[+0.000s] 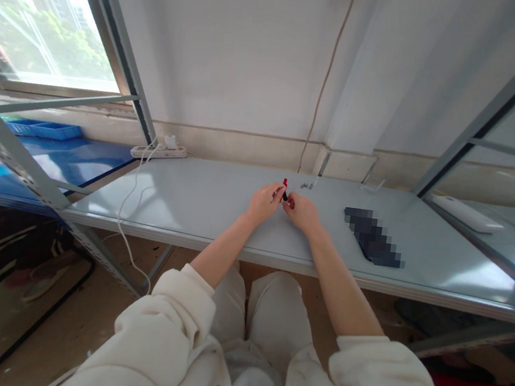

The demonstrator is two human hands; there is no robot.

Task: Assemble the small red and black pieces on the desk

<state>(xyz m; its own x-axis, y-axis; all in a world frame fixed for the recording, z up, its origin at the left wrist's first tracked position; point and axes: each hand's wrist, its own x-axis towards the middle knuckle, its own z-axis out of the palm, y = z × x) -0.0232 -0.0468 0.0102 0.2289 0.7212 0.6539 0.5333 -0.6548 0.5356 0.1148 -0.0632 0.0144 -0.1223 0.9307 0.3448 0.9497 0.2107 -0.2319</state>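
A small red and black object (285,184) stands between my two hands above the grey table (191,200). Its red part points up and its black part is lower, near my right fingers. My left hand (264,202) is closed around its left side, fingers pinched together. My right hand (302,211) pinches at its lower black end. Just beyond my hands lie several small metallic pieces (306,186) on the table. What exactly the object is, I cannot make out.
A dark, blurred-out flat item (373,237) lies to the right. A white power strip (159,152) sits at the back left, its cable (124,227) hanging over the front edge. Metal frame posts flank the table. A small clear stand (373,184) is near the wall.
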